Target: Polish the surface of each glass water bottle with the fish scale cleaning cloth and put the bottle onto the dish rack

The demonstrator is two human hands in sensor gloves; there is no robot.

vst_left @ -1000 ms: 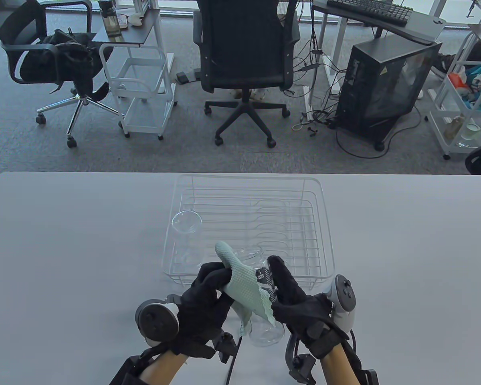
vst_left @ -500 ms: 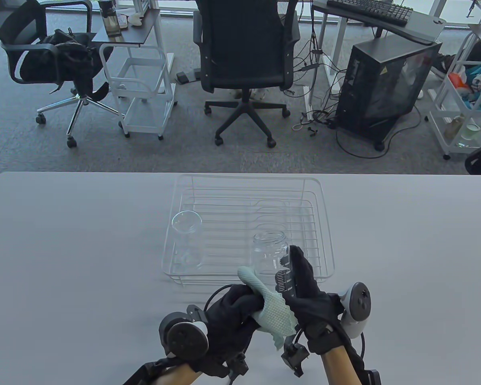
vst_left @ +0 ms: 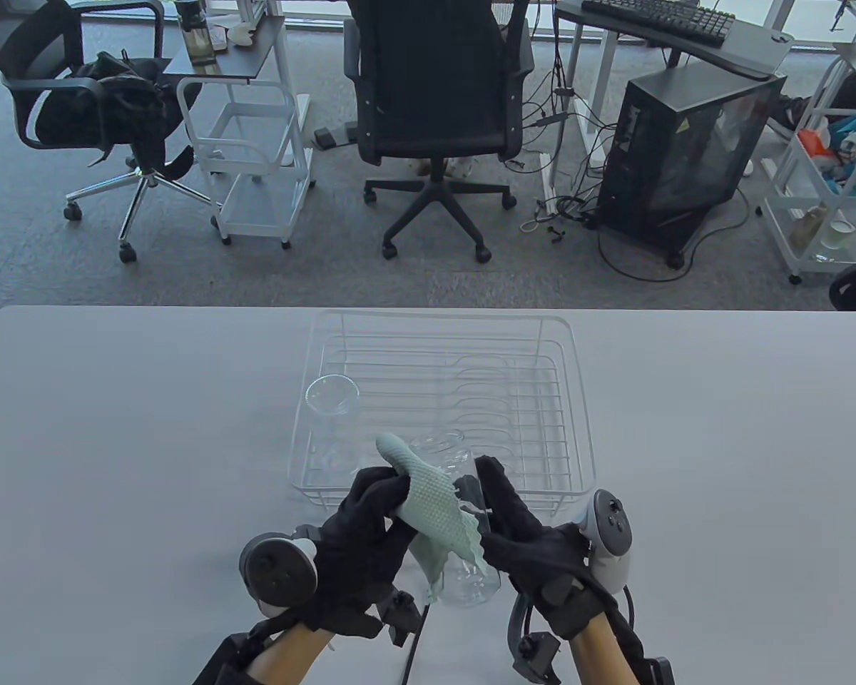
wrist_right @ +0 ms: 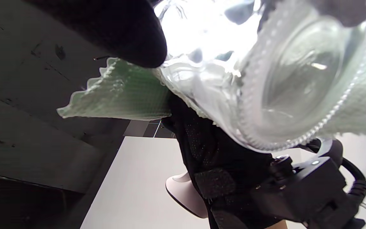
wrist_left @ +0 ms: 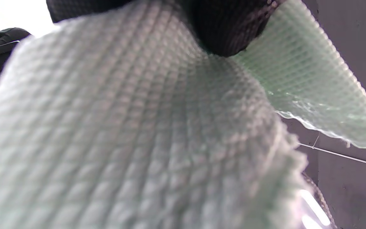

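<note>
Table (vst_left: 114, 428): a pale grey top is seen, with the rack placed at its middle and both hands raised over its near edge.

Rack (vst_left: 571, 399): a white wire dish rack, set square on the table; its near rail is partly hidden behind the raised bottle and cloth.

Bottle in the rack (vst_left: 332, 399): a clear glass bottle is stood upright in the rack's near-left corner, mouth up, well apart from the hands.

Held bottle (vst_left: 467, 581): a second clear glass bottle is held up over the table's near edge, just in front of the rack's near rail, tilted with its mouth toward the rack and its base toward the person. In the right wrist view its round base (wrist_right: 300, 82) is seen from below.

Cloth (vst_left: 435, 510): a pale green, scale-textured cloth is draped over the held bottle's left side, its scalloped edge hanging down. The left wrist view is nearly filled by it (wrist_left: 122, 143).

Left hand (vst_left: 367, 528): fingers are curled tight, and the cloth is gripped and pressed against the glass.

Right hand (vst_left: 524, 535): the bottle is gripped from its right side, fingers laid along the glass and wrapped round it.
</note>
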